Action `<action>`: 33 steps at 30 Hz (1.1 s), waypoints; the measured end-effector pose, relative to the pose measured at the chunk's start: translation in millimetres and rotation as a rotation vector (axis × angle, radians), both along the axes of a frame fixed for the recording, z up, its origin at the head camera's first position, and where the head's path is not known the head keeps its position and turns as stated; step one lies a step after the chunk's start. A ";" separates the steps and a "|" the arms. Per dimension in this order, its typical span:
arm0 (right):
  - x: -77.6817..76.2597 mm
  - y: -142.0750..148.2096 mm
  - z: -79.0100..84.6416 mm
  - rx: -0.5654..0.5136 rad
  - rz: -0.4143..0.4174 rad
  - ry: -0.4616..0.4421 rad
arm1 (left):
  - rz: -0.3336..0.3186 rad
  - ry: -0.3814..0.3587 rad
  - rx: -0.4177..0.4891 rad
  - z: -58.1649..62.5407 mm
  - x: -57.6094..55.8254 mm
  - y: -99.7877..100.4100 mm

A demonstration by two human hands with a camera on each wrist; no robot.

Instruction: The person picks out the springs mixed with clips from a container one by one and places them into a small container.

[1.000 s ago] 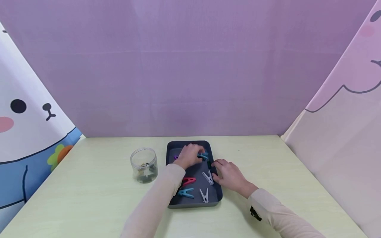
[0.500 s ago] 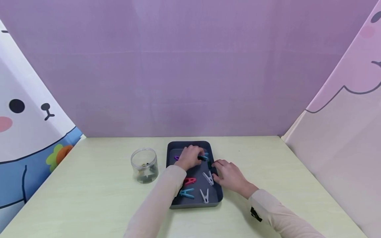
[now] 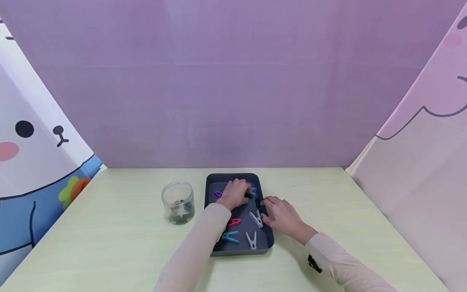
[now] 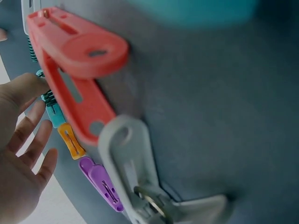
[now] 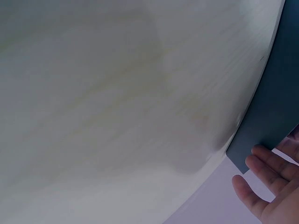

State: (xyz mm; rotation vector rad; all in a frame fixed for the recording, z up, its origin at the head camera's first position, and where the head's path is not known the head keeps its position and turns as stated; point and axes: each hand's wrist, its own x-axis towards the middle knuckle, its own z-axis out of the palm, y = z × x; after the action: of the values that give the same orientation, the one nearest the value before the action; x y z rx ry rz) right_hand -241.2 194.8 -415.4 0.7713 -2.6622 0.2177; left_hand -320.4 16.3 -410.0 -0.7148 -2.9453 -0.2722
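Observation:
My left hand (image 3: 235, 194) reaches over the dark grey tray (image 3: 240, 252). Its thumb and index finger pinch a small dark ridged piece (image 4: 48, 97), whose exact kind I cannot tell. A teal clothespin (image 4: 55, 115) lies just beside it, followed by an orange clothespin (image 4: 71, 141) and a purple clothespin (image 4: 100, 182). My right hand (image 3: 282, 215) rests at the tray's right rim, its fingertips touching the wall in the right wrist view. Another dark ridged piece (image 3: 257, 202) lies inside that rim, near the right index finger.
Inside the tray also lie a red clothespin (image 3: 234, 222), a nearer teal clothespin (image 3: 230, 237) and two pale grey clothespins, one being the front clothespin (image 3: 251, 241). A clear round jar (image 3: 178, 202) with small dark and yellowish pieces stands left of the tray on the pale table (image 3: 120, 227).
A dark piece has come into view at my left fingertips, in front of the far teal clothespin. The left hand has shifted slightly right; the right hand stays at the rim.

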 end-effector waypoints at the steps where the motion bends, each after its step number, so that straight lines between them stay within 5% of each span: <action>1: 0.0 0.0 0.0 0.001 0.000 0.002 | -0.003 0.004 -0.004 0.1 0.2 0.2; 33: -2.0 0.8 -1.1 -0.003 -0.001 0.006 | 0.004 -0.046 -0.016 1.4 1.1 -0.5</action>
State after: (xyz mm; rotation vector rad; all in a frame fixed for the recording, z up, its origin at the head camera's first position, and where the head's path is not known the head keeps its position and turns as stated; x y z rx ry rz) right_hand -243.2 195.5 -416.5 0.7688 -2.6562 0.2182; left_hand -319.4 15.9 -408.6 -0.7146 -2.9955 -0.2685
